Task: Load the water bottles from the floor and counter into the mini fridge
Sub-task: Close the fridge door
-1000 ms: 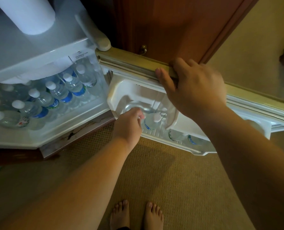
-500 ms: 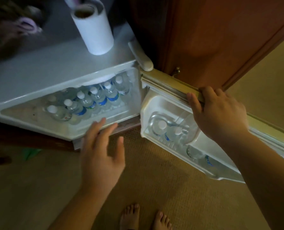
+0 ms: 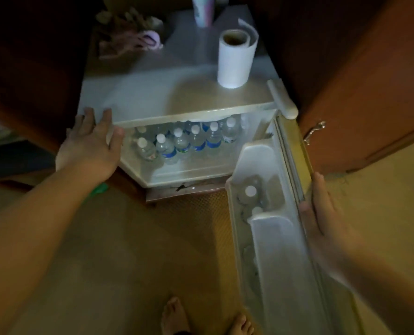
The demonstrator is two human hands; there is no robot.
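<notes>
the small white mini fridge [image 3: 177,102] stands open on tan woven carpet [image 3: 152,250] among dark red-brown wooden cabinets [image 3: 370,81]. about nine clear plastic white-capped water bottles [image 3: 196,141] stand inside, two more in the white door [image 3: 273,238] shelf. one white paper towel roll [image 3: 235,61] on top. left hand [image 3: 90,146] splayed, empty, at the fridge corner; right hand [image 3: 326,221] grips the door's edge.

No text can be read. The water bottles [image 3: 181,143] inside the mini fridge [image 3: 177,97] carry blue labels, but their print is too small and blurred to make out.
</notes>
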